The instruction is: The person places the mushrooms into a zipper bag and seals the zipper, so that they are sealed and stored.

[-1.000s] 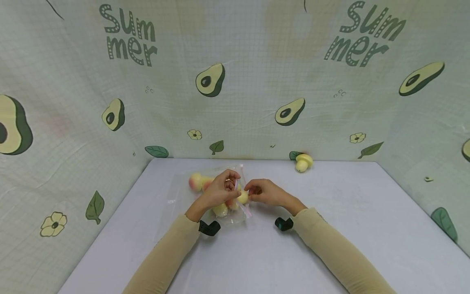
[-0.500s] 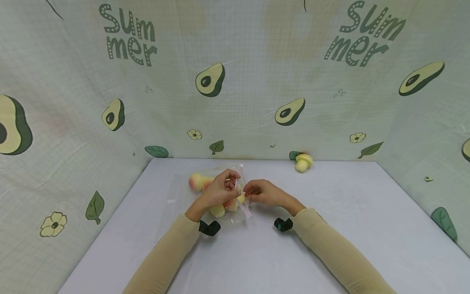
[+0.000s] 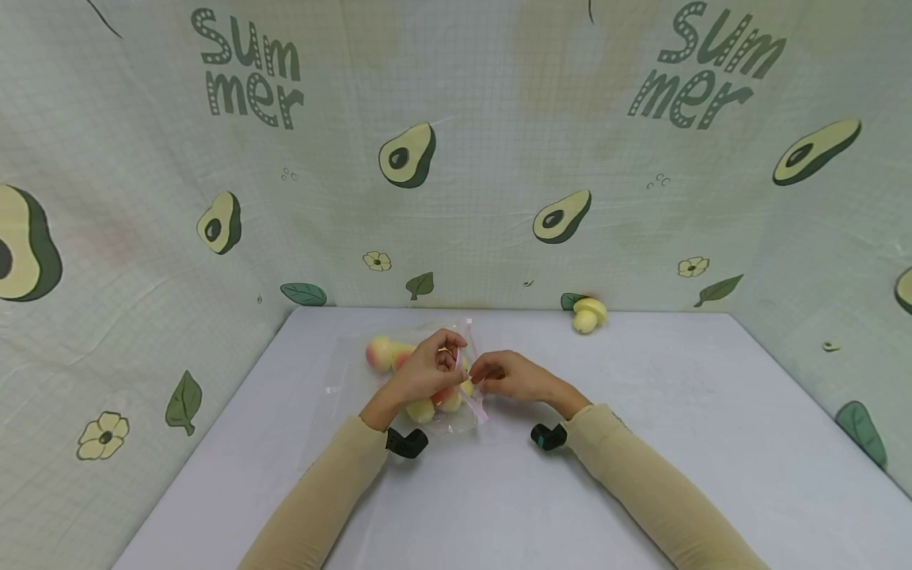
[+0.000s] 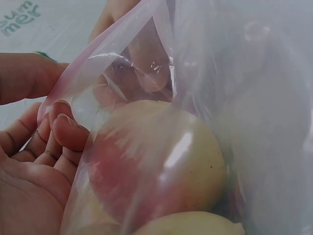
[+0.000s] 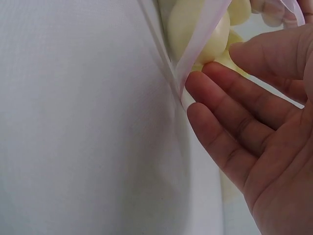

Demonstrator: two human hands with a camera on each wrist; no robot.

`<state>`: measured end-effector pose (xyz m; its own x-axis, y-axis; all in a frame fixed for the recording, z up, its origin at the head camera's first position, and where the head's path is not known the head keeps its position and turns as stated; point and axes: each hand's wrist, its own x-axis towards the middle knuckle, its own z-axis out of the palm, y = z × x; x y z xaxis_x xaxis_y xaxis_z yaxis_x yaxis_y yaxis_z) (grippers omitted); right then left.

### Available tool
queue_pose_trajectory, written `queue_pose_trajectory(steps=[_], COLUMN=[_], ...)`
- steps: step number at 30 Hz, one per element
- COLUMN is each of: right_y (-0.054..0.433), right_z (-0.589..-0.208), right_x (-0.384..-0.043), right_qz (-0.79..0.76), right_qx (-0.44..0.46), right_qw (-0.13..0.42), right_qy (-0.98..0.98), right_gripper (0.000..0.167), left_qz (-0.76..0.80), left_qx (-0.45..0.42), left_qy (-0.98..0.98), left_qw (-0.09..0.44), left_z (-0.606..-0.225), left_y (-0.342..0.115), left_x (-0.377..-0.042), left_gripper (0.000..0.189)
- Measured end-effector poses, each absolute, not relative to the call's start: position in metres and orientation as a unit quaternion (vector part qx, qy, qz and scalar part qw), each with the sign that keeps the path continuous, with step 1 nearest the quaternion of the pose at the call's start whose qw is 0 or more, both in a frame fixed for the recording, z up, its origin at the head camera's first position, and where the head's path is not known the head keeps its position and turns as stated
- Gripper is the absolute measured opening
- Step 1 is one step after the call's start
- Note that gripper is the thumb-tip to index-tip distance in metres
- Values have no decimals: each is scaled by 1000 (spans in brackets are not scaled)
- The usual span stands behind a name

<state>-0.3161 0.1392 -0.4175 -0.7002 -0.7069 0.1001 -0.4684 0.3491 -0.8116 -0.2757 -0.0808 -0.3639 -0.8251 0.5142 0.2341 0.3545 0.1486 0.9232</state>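
A clear zip bag with a pink strip along its mouth lies on the table, several yellow and red fruits inside. My left hand pinches the bag's mouth edge between thumb and fingers. Through the plastic in the left wrist view shows a peach-like fruit, yellow with a red blush. At the bag's mouth, my right hand has its fingertips against the pink strip, beside a pale yellow round fruit. Its fingers are fairly straight in the right wrist view, with the thumb apart from them.
Toward the back of the white table sits a yellow, mushroom-shaped thing, perhaps two pieces touching. A cloth printed with avocados hangs behind and at both sides.
The pale yellow fruit at the mouth has shifted left, deeper into the bag, and my right hand has moved slightly left after it. My left hand has stayed in place on the bag.
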Motion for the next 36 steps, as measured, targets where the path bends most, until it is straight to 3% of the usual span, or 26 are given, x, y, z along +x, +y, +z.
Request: queue_pose_trajectory(steps=[14, 27, 36], right_y=[141, 151, 178], right_z=[-417, -394, -400], right_x=[-316, -311, -334], right_qz=[-444, -407, -400], right_qx=[-369, -349, -283], right_qw=[143, 107, 58], right_qy=[804, 837, 870], right_gripper=[26, 26, 27], left_qz=[591, 581, 585], left_qx=[285, 281, 276], left_qy=[751, 760, 761], left_qw=[73, 69, 54], left_z=[-365, -376, -391], left_y=[-81, -81, -81], left_x=[-275, -284, -295], left_gripper=[41, 41, 43])
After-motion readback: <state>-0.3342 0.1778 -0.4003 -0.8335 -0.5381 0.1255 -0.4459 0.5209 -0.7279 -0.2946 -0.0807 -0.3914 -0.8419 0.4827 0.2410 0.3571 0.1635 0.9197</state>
